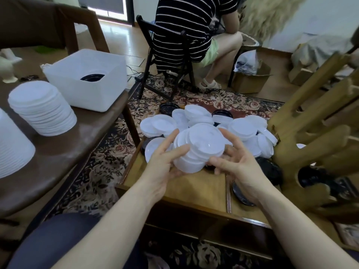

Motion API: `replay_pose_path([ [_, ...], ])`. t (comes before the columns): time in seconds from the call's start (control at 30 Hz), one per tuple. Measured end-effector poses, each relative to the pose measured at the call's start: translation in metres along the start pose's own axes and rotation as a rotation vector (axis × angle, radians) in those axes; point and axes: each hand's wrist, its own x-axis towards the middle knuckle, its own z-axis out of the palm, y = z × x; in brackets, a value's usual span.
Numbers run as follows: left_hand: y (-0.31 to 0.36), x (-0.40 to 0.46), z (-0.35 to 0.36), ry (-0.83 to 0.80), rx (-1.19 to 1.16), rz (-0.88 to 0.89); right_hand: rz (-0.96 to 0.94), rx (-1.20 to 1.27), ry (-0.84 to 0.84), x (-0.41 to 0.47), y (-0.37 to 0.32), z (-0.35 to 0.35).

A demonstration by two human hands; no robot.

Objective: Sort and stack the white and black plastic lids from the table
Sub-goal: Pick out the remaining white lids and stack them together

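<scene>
Holding tilted uneven stack of white lids (200,148), both hands.

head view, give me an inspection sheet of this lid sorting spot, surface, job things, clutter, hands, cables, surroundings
surface: low wooden table, bare at its near edge; brown side table to the left.
job's things: loose pile of white lids with black lids beneath; held stack of white lids; finished white stack on the side table; black lids in the white bin.
clutter: cardboard box holding a plastic bag on the floor.
hands: left hand grips the held stack; right hand touches its other side, fingers curled.
cables: black cable on the floor behind the bin.
surroundings: patterned rug; seated person on a black chair; wooden frame at right.
</scene>
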Motion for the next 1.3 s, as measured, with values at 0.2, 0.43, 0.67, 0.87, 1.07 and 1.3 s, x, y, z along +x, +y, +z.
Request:
replay_pose_path([
  [0.2,0.000,0.004,0.003,-0.094,-0.001,-0.001,-0.011,-0.145,0.017,0.002,-0.002,-0.011],
  [0.43,-0.002,0.002,0.004,-0.117,-0.012,-0.010,-0.037,-0.185,-0.041,0.003,0.000,-0.007],
  [0.67,-0.001,0.000,0.004,-0.121,-0.057,-0.017,-0.049,-0.325,0.001,0.004,0.010,-0.003],
  [0.87,-0.002,0.001,0.004,-0.088,-0.055,-0.028,-0.057,-0.352,-0.004,0.002,0.010,-0.002],
  [1.07,-0.006,0.000,0.007,-0.087,0.026,-0.003,-0.084,-0.451,0.028,0.000,0.011,0.001],
  [1.3,-0.009,0.003,0.005,-0.077,0.040,-0.033,-0.049,-0.394,-0.019,0.000,0.013,0.002],
])
